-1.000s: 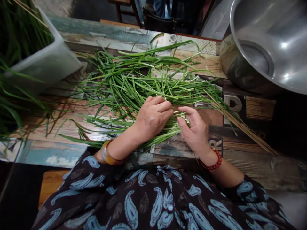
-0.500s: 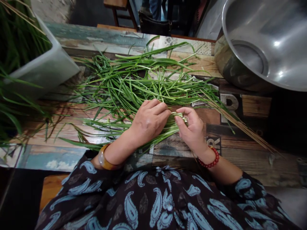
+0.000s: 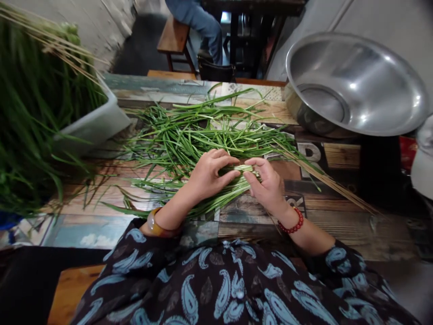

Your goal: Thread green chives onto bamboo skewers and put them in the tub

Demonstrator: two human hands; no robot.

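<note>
My right hand (image 3: 267,183) pinches the pale cut ends of a bundle of garlic chives (image 3: 233,189) between thumb and fingers. Around the same bundle, just left of those ends, my left hand (image 3: 213,174) is loosely curved, its thumb lying across the stems and its index finger parted from the thumb. The bundle's green leaves trail left beneath my left wrist. Behind both hands spreads a loose pile of garlic chives (image 3: 203,133) on the wood-patterned table (image 3: 324,225). The fingers under the bundle are hidden.
A white container (image 3: 98,128) heaped with more chives stands at the left. A wide steel basin (image 3: 382,85) is at the back right. Thin dry straw strands (image 3: 338,189) lie right of the pile. Beyond the table, a person's leg (image 3: 206,27) shows beside a wooden stool (image 3: 173,38).
My left thumb and index finger have parted and now straddle the stems. My right hand keeps its pinch. The view has tilted up, showing more of the basin and the room behind.
</note>
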